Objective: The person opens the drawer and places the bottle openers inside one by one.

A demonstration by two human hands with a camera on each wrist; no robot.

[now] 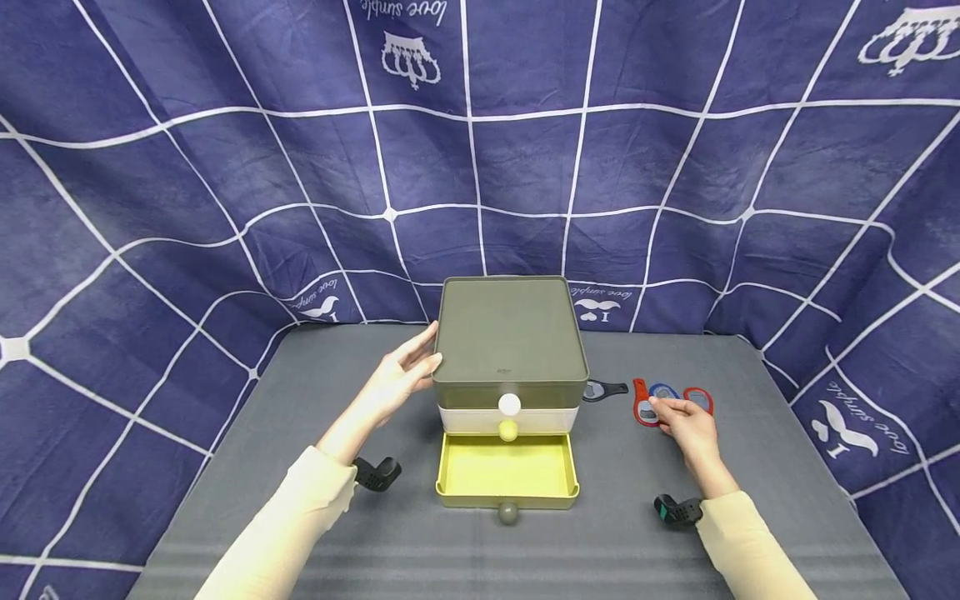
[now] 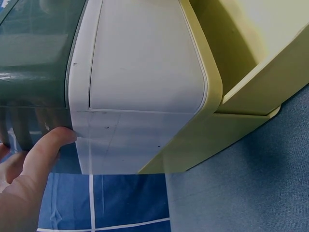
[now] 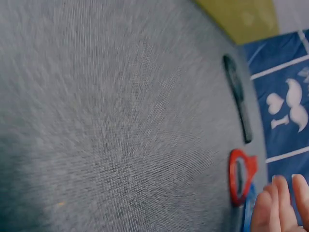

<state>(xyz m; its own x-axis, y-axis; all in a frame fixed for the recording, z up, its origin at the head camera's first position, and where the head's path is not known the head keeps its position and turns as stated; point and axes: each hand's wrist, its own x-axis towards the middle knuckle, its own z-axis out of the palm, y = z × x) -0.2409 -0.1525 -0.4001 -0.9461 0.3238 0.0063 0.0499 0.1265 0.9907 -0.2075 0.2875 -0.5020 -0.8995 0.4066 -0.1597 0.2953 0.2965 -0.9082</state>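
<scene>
A drawer box with an olive-green top (image 1: 510, 329) stands mid-table, its white middle section (image 2: 145, 63) below. Its bottom yellow drawer (image 1: 506, 467) is pulled out, with nothing inside. My left hand (image 1: 397, 379) rests against the box's left side, thumb near the top edge and fingers along the green wall. On the right, my right hand (image 1: 692, 429) is over small flat tools with ring-shaped heads, fingers extended. Its fingertips are right by a red ring-headed tool (image 1: 640, 404) and a blue one (image 1: 663, 390). A second red one (image 1: 699, 398) lies beyond the fingers.
A black ring-headed tool (image 1: 606, 390) lies beside the box's right side. White, yellow and dark olive knobs (image 1: 507, 512) project from the drawer fronts. A blue, white-lined cloth (image 1: 525, 167) hangs behind the grey table (image 1: 337, 533) and at its sides.
</scene>
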